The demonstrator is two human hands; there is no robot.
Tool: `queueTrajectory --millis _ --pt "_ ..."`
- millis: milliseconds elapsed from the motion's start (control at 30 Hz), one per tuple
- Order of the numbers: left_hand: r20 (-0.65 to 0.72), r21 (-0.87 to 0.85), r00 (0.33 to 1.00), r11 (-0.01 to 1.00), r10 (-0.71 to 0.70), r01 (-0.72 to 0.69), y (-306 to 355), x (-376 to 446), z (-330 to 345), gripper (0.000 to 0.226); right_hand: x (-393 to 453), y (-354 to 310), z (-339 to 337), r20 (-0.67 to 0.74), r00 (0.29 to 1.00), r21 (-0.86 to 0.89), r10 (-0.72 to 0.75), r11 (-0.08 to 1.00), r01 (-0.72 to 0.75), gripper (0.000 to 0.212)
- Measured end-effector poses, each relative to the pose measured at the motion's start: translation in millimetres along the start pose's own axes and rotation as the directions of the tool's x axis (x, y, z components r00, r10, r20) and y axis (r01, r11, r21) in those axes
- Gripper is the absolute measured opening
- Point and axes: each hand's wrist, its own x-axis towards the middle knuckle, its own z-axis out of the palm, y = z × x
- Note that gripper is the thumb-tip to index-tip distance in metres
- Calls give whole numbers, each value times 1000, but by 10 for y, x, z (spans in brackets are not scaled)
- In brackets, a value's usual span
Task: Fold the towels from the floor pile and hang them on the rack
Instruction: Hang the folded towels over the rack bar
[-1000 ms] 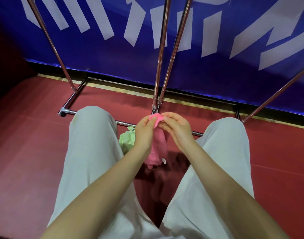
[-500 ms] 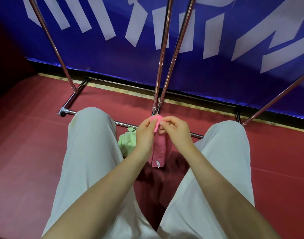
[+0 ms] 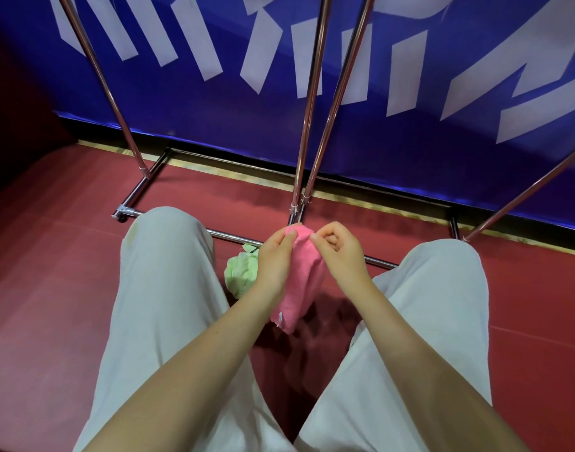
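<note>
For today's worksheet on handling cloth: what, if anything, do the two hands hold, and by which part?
Both the left hand and the right hand pinch the pink towel at its top edge; the rest hangs down between the knees.

Pink towel: soft matt terry cloth. Green towel: same fuzzy cloth. Rack: shiny polished metal tubes. Floor: smooth matt red. Trousers: matt pale cloth. Banner: glossy blue.

A single wide-angle head-worn view looks forward and steeply down from close above the person's pale-trousered knees, taking in the dark red floor and facing the chrome tubular rack before a blue-and-white banner.
</note>
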Motion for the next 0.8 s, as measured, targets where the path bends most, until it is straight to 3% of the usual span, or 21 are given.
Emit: queueTrajectory --millis 233,467,800 --pt "85 39 996 999 -4 0 -29 -46 23 16 -4 32 -5 -68 997 121 42 992 -33 18" --pt "117 84 992 995 38 -48 -89 -41 -7 25 -11 89 36 -105 989 57 105 993 -100 23" --pt "40 64 998 996 54 -56 -45 -69 -39 30 -24 109 141 -96 992 -67 78 994 -85 23"
